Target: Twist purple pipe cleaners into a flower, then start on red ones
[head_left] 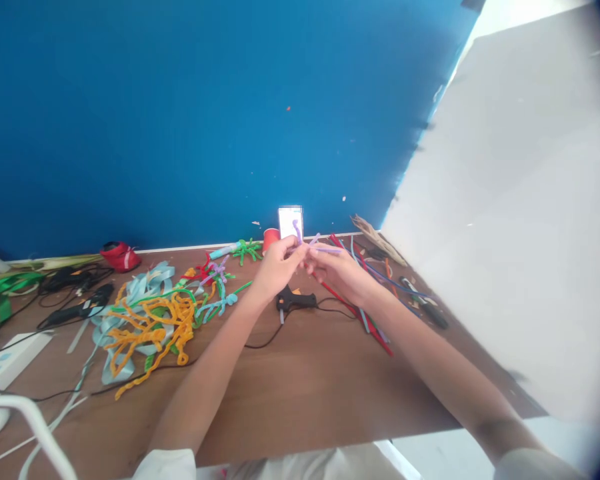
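Observation:
Both hands meet above the back of the table, pinching purple pipe cleaners (299,233) whose ends stick out upward and to the right. My left hand (281,262) closes thumb and fingers on them from the left. From the right, my right hand (339,265) grips them with its fingertips, partly hiding where they join. Just behind stands a lit phone (290,217), with a red cup (271,238) at its left. Under the hands lies a black glue gun (296,300) with its cord. Red pipe cleaners (380,339) run out from below my right wrist.
To the left spread orange pipe cleaners (167,327) tangled with light blue ribbon (111,370). A white power strip (17,360), a second glue gun (83,305) and a red roll (120,256) lie further left. Pliers (423,303) rest at the right, near the wall.

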`<action>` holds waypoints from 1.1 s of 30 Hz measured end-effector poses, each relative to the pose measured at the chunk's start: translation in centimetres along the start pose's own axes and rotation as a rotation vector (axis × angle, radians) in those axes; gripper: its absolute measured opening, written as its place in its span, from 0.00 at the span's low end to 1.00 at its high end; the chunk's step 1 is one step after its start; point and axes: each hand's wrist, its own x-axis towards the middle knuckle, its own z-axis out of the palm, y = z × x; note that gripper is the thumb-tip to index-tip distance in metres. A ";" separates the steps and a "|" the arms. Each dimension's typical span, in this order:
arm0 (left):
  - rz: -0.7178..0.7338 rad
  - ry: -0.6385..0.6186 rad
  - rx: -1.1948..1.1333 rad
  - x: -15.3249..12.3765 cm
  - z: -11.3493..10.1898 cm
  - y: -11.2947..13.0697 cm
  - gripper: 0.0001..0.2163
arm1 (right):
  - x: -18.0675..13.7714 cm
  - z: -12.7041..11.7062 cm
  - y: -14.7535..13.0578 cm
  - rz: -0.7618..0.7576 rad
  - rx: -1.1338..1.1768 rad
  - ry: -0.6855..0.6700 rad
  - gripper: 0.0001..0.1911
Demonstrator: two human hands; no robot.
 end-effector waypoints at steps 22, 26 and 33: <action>0.014 -0.011 0.163 -0.1 0.1 -0.2 0.10 | 0.1 -0.6 -0.3 -0.030 -0.007 0.030 0.13; -0.001 -0.019 0.175 -0.3 -0.1 0.2 0.13 | 0.1 -0.3 0.1 -0.126 0.018 0.030 0.14; -0.002 -0.001 0.197 -0.3 -0.1 -0.1 0.15 | -0.4 0.0 0.1 -0.405 -0.402 0.160 0.09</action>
